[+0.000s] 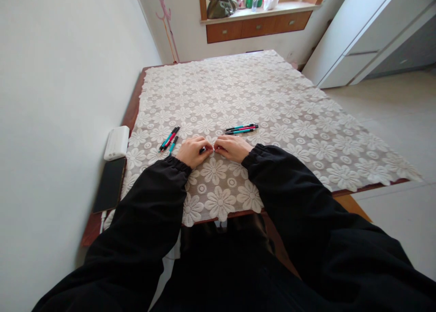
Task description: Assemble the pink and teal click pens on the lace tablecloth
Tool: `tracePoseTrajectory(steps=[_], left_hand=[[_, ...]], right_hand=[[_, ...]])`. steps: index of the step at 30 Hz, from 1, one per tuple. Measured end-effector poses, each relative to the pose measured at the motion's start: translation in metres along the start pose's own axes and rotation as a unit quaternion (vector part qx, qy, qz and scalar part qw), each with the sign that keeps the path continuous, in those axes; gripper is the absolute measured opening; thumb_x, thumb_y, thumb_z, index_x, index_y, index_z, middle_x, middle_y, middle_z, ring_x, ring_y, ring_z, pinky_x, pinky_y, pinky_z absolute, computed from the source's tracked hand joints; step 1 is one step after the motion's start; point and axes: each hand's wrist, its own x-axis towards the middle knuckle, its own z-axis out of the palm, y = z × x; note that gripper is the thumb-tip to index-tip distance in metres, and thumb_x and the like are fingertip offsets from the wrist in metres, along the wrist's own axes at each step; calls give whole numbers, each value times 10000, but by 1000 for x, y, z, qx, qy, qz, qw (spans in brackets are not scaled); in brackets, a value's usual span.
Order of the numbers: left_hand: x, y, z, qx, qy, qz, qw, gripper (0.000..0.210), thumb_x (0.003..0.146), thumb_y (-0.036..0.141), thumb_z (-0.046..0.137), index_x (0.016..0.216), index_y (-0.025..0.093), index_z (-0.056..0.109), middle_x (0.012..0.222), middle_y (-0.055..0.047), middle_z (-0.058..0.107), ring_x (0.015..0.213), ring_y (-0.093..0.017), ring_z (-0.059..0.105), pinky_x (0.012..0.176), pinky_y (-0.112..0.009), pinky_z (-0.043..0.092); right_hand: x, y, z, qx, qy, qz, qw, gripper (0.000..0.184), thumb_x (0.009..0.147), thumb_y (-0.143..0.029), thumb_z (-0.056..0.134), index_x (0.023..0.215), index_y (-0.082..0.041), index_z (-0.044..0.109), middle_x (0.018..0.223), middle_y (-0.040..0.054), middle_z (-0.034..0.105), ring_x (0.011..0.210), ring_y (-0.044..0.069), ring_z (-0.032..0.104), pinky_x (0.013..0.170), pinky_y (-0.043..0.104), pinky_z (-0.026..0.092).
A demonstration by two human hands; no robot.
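My left hand (194,151) rests low over the lace tablecloth (218,203), its fingers closed in a pinch. A dark, pen-like piece (202,150) shows between its thumb and fingers; most of it is hidden. My right hand (233,147) is pinched too, its fingertips almost meeting those of the left. Whatever sits in the right fingertips is too small to make out. Left of my hands lie several slim pen pieces (169,138) in teal, pink and black, with a teal one (173,145) nearest my left hand. Beyond my right hand, several slim pens (241,129) lie side by side.
A white power bank (116,142) and a dark phone (109,185) with a white cable lie along the table's left edge, beside the wall. A windowsill (259,11) with bags and bottles is beyond the table. A white fridge (354,35) stands at the right.
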Motion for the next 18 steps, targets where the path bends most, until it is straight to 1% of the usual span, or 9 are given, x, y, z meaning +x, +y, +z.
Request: tracePoseTrajectory(steps=[10, 15, 18], left_hand=[[-1, -2, 1, -3, 5, 14, 1000, 179, 980, 346, 633, 961, 226, 765, 979, -61, 747, 956, -242, 667, 896, -385, 512], [-1, 0, -1, -5, -2, 20, 1000, 177, 989, 347, 615, 968, 228, 745, 988, -60, 753, 982, -245, 662, 923, -385, 515], [-1, 0, -1, -15, 6, 25, 1000, 187, 997, 353, 603, 972, 223, 734, 967, -58, 755, 980, -240, 662, 933, -380, 520]], right_hand=[[0, -2, 3, -11, 10, -7, 1000, 163, 1014, -246, 554, 998, -181, 702, 997, 84, 695, 923, 208, 603, 794, 309, 385], [0, -1, 5, -8, 19, -19, 1000, 174, 1019, -241, 519, 996, -183, 681, 993, 87, 692, 916, 211, 600, 802, 314, 395], [0, -2, 4, -6, 22, -19, 1000, 181, 1029, -247, 496, 1005, -179, 662, 993, 97, 693, 909, 214, 601, 809, 314, 401]])
